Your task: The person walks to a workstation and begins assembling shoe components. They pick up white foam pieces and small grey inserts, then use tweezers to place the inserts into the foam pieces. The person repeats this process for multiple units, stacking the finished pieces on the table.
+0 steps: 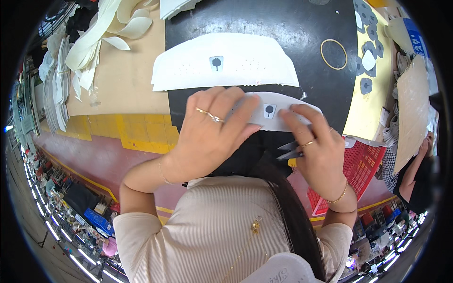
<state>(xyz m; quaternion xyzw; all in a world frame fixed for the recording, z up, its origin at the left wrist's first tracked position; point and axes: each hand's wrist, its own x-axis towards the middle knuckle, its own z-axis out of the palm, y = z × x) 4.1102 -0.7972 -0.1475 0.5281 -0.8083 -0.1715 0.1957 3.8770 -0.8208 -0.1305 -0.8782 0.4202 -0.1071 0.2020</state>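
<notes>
A small white curved panel (279, 123) with a dark tree patch in a pale square lies at the near edge of the black table. My left hand (207, 127) presses its thumb and fingers on the panel's left part, hiding that end. The fingertips of my right hand (318, 146) rest on its right part, slightly blurred. Two dark pointed blades, looking like thread snips (289, 152), stick out from that palm; their handles are hidden. Just beyond lies a larger stack of white curved panels (222, 49) with the same tree patch and small holes.
A tan rubber band (333, 54) lies on the black tabletop (311, 28). Dark grey patches (366, 85) are scattered on a yellow sheet at the right. A red plastic basket (349, 170) stands below the right edge. Pale strips (89, 56) pile up at far left. Another person (413, 174) is at right.
</notes>
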